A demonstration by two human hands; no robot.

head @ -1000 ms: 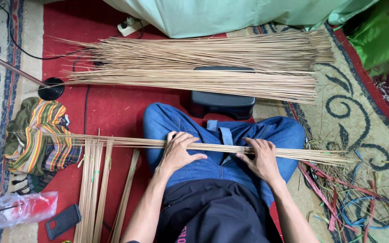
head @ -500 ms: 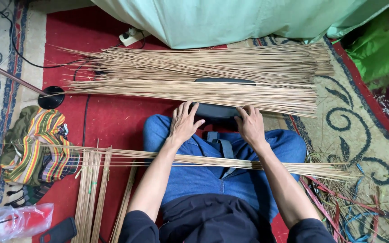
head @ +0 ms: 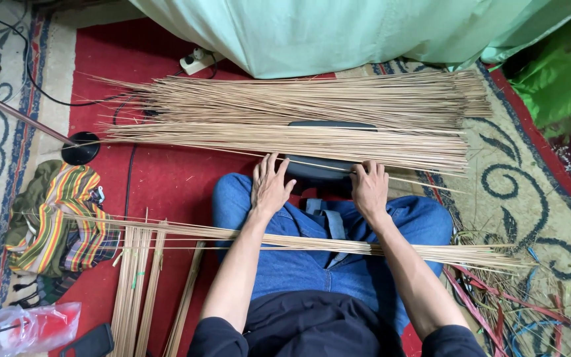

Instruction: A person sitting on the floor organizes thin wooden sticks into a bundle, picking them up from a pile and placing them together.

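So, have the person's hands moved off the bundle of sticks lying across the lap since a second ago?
Yes. Both the left hand and right hand went forward, away from the lap bundle, to the near edge of the big stick pile by the dark stool.

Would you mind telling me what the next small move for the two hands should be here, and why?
Probably draw one thin stick out of the big pile of sticks toward the lap. Both the left hand and the right hand rest at the pile's near edge, a single stick already lies loose under their fingertips, and a smaller bundle lies across the thighs.
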